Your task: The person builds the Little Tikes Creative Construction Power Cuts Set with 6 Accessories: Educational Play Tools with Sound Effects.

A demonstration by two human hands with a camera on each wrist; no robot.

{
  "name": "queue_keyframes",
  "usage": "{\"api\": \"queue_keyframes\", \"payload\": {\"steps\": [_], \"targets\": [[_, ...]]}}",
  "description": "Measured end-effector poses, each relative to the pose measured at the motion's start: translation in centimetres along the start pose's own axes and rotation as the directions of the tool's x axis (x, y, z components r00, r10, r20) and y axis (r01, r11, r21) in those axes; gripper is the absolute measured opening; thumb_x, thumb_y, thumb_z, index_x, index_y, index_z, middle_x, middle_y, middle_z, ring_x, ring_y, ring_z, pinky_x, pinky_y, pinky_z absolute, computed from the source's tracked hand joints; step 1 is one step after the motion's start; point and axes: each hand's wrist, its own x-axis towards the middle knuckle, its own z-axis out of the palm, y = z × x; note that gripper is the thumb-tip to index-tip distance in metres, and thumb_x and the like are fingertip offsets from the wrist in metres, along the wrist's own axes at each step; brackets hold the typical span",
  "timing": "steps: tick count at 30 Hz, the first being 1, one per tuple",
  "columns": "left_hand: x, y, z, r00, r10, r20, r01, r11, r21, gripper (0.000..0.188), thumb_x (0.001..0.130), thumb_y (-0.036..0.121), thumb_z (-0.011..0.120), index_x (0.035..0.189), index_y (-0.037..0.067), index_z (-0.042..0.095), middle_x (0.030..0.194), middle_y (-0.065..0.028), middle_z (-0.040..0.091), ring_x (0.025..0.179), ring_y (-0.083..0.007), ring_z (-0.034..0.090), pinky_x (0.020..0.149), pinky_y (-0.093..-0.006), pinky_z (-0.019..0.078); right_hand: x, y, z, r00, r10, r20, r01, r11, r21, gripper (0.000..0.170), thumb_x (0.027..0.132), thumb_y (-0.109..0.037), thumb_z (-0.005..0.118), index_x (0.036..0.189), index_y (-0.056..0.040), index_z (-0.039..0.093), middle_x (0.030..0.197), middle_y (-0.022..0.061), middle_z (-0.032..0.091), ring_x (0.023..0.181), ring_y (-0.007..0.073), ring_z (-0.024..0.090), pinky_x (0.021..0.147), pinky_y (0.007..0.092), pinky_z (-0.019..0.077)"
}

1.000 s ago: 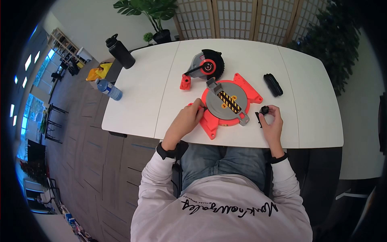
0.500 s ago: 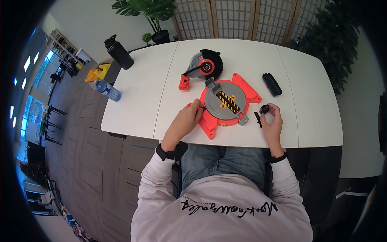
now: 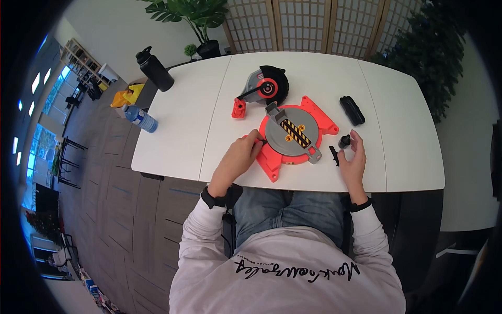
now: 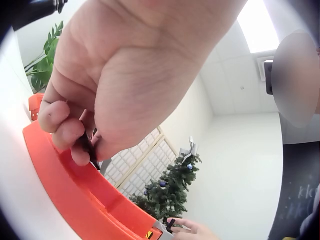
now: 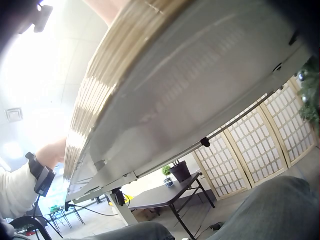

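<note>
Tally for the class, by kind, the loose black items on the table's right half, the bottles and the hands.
Black items: 3 (round piece, thin piece, oblong piece)
Bottles: 2 (black bottle, plastic bottle)
Hands: 2 (left hand, right hand)
Total: 7

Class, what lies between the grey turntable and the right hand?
A slim black piece and a black knob-like part, shown in the head view.

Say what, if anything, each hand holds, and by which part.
The left hand pinches a small dark piece; by which of its parts cannot be told. The right hand seems to hold nothing, open beside the black knob.
</note>
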Motion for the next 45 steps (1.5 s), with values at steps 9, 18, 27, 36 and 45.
{"api": "queue_keyframes", "payload": {"steps": [9,18,27,36,45], "targets": [[0.5,-0.2,-2.1,0.994,0.04,-0.102,-0.046,0.997,-0.061,0.028,0.099,0.001,0.065,0.126,-0.004,0.065,0.104,-0.0248,0.076,0.09,-0.039,0.074,0.081,-0.0423,0.0576,0.0,-0.3,0.0,0.999,0.032,-0.001,-0.032,0.999,0.028,0.051,0.088,-0.001,0.073,0.136,-0.0022,0.056,0.127,0.0158,0.066,0.119,0.0297,0.066,0.105,0.0426,0.0509],[1.0,1.5,-0.9,0.99,0.128,-0.065,-0.126,0.992,0.03,0.02,0.091,0.002,0.074,0.109,-0.002,0.077,0.09,-0.0185,0.071,0.084,-0.0354,0.068,0.073,-0.043,0.054,0.0,-0.4,0.0,0.999,0.031,-0.018,-0.031,0.999,0.04,0.049,0.088,-0.002,0.074,0.135,-0.0027,0.056,0.123,0.0144,0.066,0.118,0.0276,0.066,0.104,0.041,0.0507],[1.3,0.8,0.3,0.982,0.138,-0.125,-0.135,0.99,0.035,0.017,0.088,0.004,0.076,0.104,-0.004,0.076,0.085,-0.0201,0.07,0.076,-0.0374,0.067,0.071,-0.0441,0.0533,0.0,-0.3,0.0,0.999,0.031,-0.011,-0.031,0.999,0.041,0.048,0.089,-0.002,0.074,0.133,-0.0031,0.057,0.123,0.0134,0.066,0.117,0.0266,0.066,0.104,0.0404,0.0503],[0.6,0.4,1.4,0.969,0.137,-0.205,-0.135,0.991,0.025,0.018,0.088,0.003,0.077,0.104,-0.004,0.076,0.085,-0.02,0.069,0.077,-0.0371,0.067,0.071,-0.0436,0.0532,0.6,-2.2,-1.3,0.981,-0.082,-0.173,0.086,0.996,0.014,0.037,0.09,-0.003,0.074,0.125,-0.0021,0.06,0.12,0.012,0.067,0.112,0.0266,0.066,0.095,0.0389,0.0517],[-2.4,2.9,2.0,0.958,0.153,-0.242,-0.094,0.967,0.238,0.079,0.076,0.04,0.091,0.135,-0.004,0.062,0.129,-0.0224,0.063,0.12,-0.0398,0.057,0.1,-0.0481,0.0508,8.1,-10.8,-5.4,0.969,-0.192,0.155,0.196,0.98,-0.015,0.013,0.093,-0.007,0.074,0.103,-0.0007,0.068,0.096,0.011,0.073,0.091,0.0242,0.071,0.083,0.0359,0.0545]]}}
